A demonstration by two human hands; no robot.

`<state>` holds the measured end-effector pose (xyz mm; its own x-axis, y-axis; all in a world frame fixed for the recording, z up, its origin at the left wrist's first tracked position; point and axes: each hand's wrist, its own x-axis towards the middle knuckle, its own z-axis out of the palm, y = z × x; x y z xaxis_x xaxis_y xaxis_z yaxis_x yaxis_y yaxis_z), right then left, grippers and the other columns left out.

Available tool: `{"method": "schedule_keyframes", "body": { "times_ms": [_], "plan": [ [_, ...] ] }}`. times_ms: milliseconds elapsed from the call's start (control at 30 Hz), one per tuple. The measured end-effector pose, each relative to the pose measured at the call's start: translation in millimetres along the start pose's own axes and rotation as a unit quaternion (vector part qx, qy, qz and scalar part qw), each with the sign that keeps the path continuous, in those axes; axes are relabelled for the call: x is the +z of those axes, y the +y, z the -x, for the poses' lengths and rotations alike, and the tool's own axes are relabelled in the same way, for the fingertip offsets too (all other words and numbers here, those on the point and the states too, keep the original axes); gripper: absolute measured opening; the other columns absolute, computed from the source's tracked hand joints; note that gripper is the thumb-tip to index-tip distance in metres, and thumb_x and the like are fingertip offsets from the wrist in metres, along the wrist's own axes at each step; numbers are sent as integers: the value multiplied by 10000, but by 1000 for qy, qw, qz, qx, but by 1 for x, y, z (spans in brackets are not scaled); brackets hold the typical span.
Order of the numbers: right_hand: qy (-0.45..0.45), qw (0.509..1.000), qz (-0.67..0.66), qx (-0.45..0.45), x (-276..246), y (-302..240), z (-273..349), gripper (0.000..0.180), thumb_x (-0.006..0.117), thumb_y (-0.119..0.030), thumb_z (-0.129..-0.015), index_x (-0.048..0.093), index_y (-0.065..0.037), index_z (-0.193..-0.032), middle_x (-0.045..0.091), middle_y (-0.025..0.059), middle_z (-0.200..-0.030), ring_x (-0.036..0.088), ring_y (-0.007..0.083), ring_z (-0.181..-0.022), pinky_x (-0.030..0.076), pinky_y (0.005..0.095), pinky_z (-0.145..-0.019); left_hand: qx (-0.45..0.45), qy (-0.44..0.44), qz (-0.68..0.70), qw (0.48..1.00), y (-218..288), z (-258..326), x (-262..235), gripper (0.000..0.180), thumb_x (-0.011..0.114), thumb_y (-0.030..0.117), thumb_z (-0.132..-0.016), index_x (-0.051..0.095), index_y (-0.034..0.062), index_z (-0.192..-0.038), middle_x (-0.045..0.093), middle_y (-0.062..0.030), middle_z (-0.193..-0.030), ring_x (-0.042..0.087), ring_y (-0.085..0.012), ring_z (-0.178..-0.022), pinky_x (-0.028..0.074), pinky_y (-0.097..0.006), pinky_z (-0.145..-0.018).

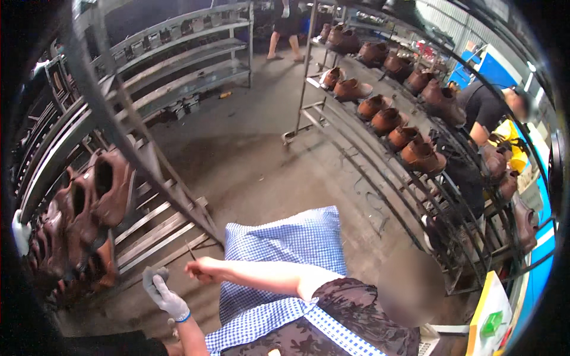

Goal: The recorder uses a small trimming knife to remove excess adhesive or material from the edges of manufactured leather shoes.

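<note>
My right hand [205, 269], bare, reaches leftward across my front, its fingers closed on a thin dark stick [190, 251] that points up and away. Below and left of it is my left hand [172, 304], in a whitish glove with a blue cuff. Its fingers are bent around a small dark grey shape [159, 273]; whether that is a separate thing or the glove's grey fingertips is unclear. The hands are apart. A blue-and-white checked apron [282, 240] hangs in front of me. Several brown leather shoes [111, 187] stand on the rack left of my hands.
A metal rack [178, 207] rises close on my left. On the right, another rack [356, 151] holds rows of brown shoes [420, 156]. Behind it a person in black [484, 107] bends over. Farther back are a shelf rack [196, 74] and a standing person's legs [284, 44].
</note>
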<state>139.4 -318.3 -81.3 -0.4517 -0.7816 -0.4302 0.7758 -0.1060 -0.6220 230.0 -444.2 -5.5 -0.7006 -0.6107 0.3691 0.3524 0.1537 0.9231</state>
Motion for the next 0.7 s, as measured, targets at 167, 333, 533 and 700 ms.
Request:
{"method": "schedule_keyframes", "body": {
  "times_ms": [167, 333, 533, 700],
  "plan": [
    [12, 984, 138, -115, -60, -25, 134, 277, 467, -304, -1006, 617, -77, -1059, 563, -25, -716, 419, 64, -465, 328, 233, -400, 1, -117, 66, 991, 11, 16, 60, 306, 519, 169, -1008, 503, 20, -1275, 638, -62, -986, 603, -135, -885, 505, -300, -841],
    [346, 831, 297, -318, -157, -33, 237, 303, 508, -315, -983, 667, -57, -998, 598, 13, -738, 537, 91, -682, 433, 238, -619, -64, -227, 136, 962, 20, 43, 115, 280, 521, 71, -988, 509, 26, -1264, 637, -58, -979, 614, -141, -899, 512, -300, -862],
    [575, 720, 318, -225, -242, -41, 298, 332, 519, -364, -967, 676, -79, -1028, 676, 65, -816, 640, 168, -797, 501, 322, -721, -91, -315, 161, 931, 16, 59, 204, 278, 551, 59, -971, 529, 20, -1245, 640, -59, -949, 612, -130, -859, 524, -305, -837],
    [598, 664, 394, -216, -267, -56, 286, 333, 555, -379, -933, 676, -82, -1022, 698, 146, -968, 676, 318, -906, 522, 408, -783, -144, -378, 114, 908, 2, 57, 300, 283, 566, 57, -961, 531, 16, -1239, 652, -60, -921, 611, -120, -821, 525, -273, -790]
  ]
}}
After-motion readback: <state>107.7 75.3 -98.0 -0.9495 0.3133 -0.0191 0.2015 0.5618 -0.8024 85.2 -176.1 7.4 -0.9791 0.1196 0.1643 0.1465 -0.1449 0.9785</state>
